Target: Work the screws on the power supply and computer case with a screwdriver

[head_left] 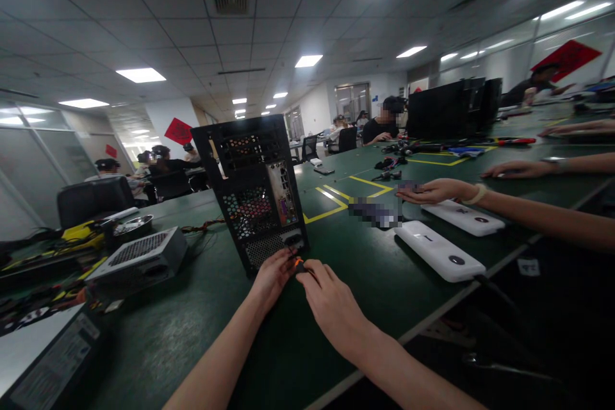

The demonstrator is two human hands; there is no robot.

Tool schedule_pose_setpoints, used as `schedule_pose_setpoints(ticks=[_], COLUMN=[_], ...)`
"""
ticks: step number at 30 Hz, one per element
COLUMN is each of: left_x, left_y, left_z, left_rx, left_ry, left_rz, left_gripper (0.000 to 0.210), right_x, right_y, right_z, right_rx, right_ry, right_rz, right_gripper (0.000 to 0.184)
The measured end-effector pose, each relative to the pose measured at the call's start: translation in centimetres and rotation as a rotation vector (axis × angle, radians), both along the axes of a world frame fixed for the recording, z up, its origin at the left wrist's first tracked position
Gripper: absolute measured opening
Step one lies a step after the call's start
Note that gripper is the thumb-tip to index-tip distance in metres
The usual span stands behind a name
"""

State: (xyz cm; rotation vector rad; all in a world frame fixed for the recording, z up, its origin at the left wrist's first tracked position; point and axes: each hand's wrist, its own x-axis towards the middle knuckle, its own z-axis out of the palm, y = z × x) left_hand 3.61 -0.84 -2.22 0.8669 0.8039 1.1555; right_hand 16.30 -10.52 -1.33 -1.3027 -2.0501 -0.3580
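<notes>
A black computer case (pixel 254 205) stands upright on the green table, its rear panel with perforated vents and metal port plate towards me. My right hand (pixel 331 301) grips a screwdriver (pixel 300 266) with an orange and black handle, pointed at the lower right of the panel. Close against that same corner, my left hand (pixel 273 278) has its fingers pinched together by the screwdriver's front end. Whatever lies between those left fingertips is too small to make out. The screwdriver's tip is hidden.
Two power supply units (pixel 139 259) lie left, near a metal bowl (pixel 134 225) and cables. On the right are white power banks (pixel 439 250), a blurred-out item (pixel 375 213) and a co-worker's upturned hand (pixel 437 191). Tools and monitors (pixel 442 112) are farther back.
</notes>
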Motion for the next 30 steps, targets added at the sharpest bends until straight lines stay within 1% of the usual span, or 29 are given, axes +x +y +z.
schedule_pose_setpoints(ticks=[3, 6, 9, 13, 16, 20, 22, 25, 28, 30], left_x=[0.0, 0.0, 0.0, 0.0, 0.0, 0.0, 0.0, 0.0, 0.0, 0.0], left_y=[0.0, -0.1, -0.1, -0.1, -0.1, 0.0, 0.0, 0.0, -0.1, -0.1], left_z=[0.0, 0.1, 0.1, 0.1, 0.0, 0.0, 0.0, 0.1, 0.2, 0.2], left_rx=[0.008, 0.005, 0.004, 0.011, 0.006, -0.006, -0.007, -0.013, -0.018, -0.009], left_ry=[0.002, 0.013, 0.009, 0.005, 0.009, -0.001, -0.007, 0.007, 0.009, -0.004], left_rz=[-0.01, -0.003, -0.006, -0.029, -0.021, -0.019, -0.015, -0.003, 0.013, 0.005], left_gripper=[0.017, 0.018, 0.018, 0.017, 0.017, 0.017, 0.016, 0.015, 0.016, 0.015], right_x=[-0.1, -0.3, -0.2, -0.1, -0.1, -0.3, -0.3, -0.2, -0.1, -0.2], right_y=[-0.1, -0.1, -0.1, -0.3, -0.6, -0.5, -0.2, 0.2, 0.0, -0.3], right_z=[0.3, 0.3, 0.3, 0.6, 1.0, 0.5, 0.1, -0.2, 0.2, 0.6], right_rx=[0.011, 0.055, 0.073, 0.046, 0.012, 0.014, 0.041, 0.018, -0.024, -0.035], right_ry=[-0.012, -0.012, -0.049, -0.091, -0.115, -0.153, -0.115, -0.002, 0.036, 0.038], right_rz=[0.037, 0.053, 0.078, 0.1, 0.099, 0.089, 0.057, 0.004, 0.0, 0.007], right_gripper=[0.018, 0.022, 0.022, 0.023, 0.022, 0.028, 0.026, 0.017, 0.012, 0.014])
